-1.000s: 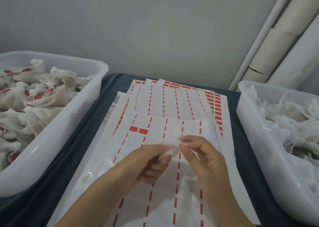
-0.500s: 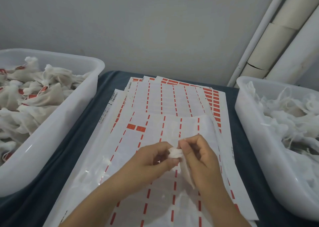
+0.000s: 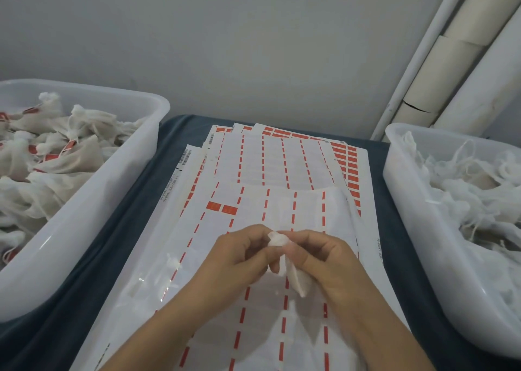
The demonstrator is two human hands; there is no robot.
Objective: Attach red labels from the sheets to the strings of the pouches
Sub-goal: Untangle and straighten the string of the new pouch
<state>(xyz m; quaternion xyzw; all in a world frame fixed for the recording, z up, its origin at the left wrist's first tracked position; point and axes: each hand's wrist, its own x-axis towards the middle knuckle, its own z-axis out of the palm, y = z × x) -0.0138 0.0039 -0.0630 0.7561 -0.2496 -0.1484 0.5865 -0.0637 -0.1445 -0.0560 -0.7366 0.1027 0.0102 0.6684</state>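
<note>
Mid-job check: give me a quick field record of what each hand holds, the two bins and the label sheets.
left hand: pinches top of small white fabric pouch
right hand: grips the same pouch
pouch label: none visible
left white plastic bin: pouches with red tags
right white plastic bin: white pouches, no red showing
label sheets: fanned on dark blue cloth, mostly peeled; two red labels left on top sheet

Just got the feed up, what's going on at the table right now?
A person holds a small white pouch between both hands, left hand and right hand, above a spread of label sheets. No red label shows on it. Most labels on the sheets are gone; two red labels remain on the near sheet. The left bin holds labelled pouches, the right bin unlabelled ones.
</note>
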